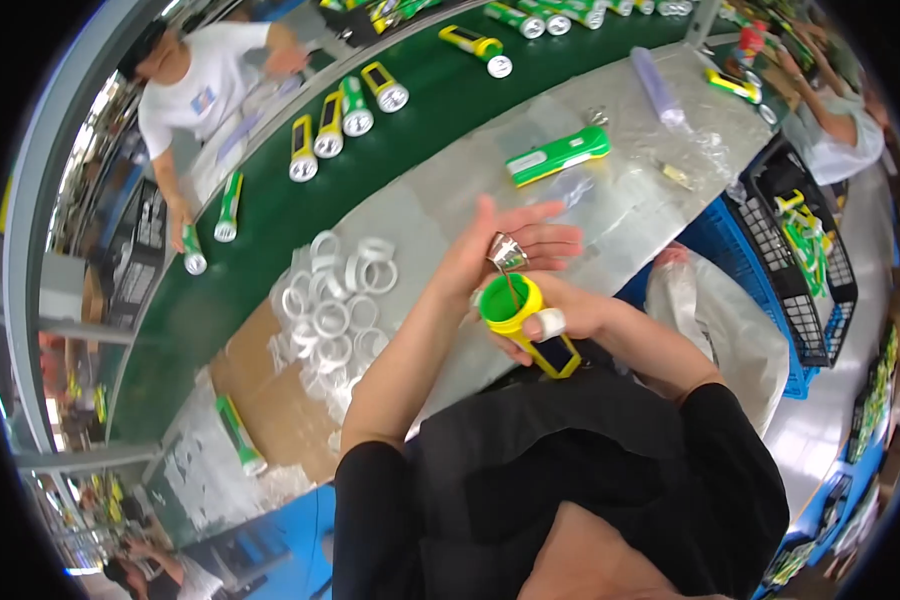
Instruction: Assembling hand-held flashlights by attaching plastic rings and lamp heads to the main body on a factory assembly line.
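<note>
My right hand is wrapped round a yellow-and-green flashlight body, its open green end tilted up and a dark panel on its side. A white wrap covers one finger of that hand. From the open end a thin reddish wire runs up to a shiny silver reflector cup. The cup rests against the palm of my left hand, whose fingers stretch out flat to the right. Beyond the hands, a green flashlight lies on the plastic-covered table. Several white rings are heaped left of my left forearm.
Several flashlights stand or lie on the green conveyor belt. Across it, a person touches one. At right are a black crate of parts, a blue crate and a white bag. Another flashlight lies at left.
</note>
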Available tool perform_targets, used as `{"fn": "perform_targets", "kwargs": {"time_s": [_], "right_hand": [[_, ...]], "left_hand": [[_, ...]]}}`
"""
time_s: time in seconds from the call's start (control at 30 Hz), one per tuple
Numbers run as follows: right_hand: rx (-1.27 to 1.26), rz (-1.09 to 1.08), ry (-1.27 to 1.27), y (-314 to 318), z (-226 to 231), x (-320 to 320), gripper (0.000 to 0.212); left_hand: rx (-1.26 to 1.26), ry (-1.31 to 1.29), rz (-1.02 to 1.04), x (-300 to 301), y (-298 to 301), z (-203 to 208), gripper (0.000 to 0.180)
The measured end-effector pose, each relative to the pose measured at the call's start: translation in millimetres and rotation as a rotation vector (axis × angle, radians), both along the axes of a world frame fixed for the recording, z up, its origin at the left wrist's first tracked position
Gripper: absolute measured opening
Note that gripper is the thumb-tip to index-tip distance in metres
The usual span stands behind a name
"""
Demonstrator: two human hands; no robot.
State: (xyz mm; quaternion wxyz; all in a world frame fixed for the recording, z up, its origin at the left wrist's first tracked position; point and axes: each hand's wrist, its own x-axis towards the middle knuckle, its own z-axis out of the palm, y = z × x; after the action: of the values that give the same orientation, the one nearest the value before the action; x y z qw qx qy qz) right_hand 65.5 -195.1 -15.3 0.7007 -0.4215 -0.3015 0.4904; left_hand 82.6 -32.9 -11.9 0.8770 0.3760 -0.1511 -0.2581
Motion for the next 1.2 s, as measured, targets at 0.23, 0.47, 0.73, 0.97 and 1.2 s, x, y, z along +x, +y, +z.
{"fn": "perform_targets", "kwargs": {"time_s": [0.23, 0.47, 0.73, 0.97, 1.2], "right_hand": [[-0.122, -0.296, -0.024, -8, -6, -15, 0.07], [-0.107, -0.497, -0.211, 6, -23, -23, 0.046], [-0.019, -0.743, 0.027, -14, -22, -17, 0.048], [-0.052, -0.79, -0.007, -39, -26, -14, 0.051], [-0.04, -0.766, -0.005, -44, -24, -10, 0.053]], "left_hand": [[0.388, -0.296, 0.49, -35, 15, 3, 0.049], [0.68, -0.994, 0.678, -49, 6, -7, 0.027], [0.52, -0.473, 0.77, -30, -21, -18, 0.035], [1.417, -0.894, 0.785, 37, -25, -85, 0.052], [1.204, -0.818, 0.843, 31, -9, -78, 0.045]]}}
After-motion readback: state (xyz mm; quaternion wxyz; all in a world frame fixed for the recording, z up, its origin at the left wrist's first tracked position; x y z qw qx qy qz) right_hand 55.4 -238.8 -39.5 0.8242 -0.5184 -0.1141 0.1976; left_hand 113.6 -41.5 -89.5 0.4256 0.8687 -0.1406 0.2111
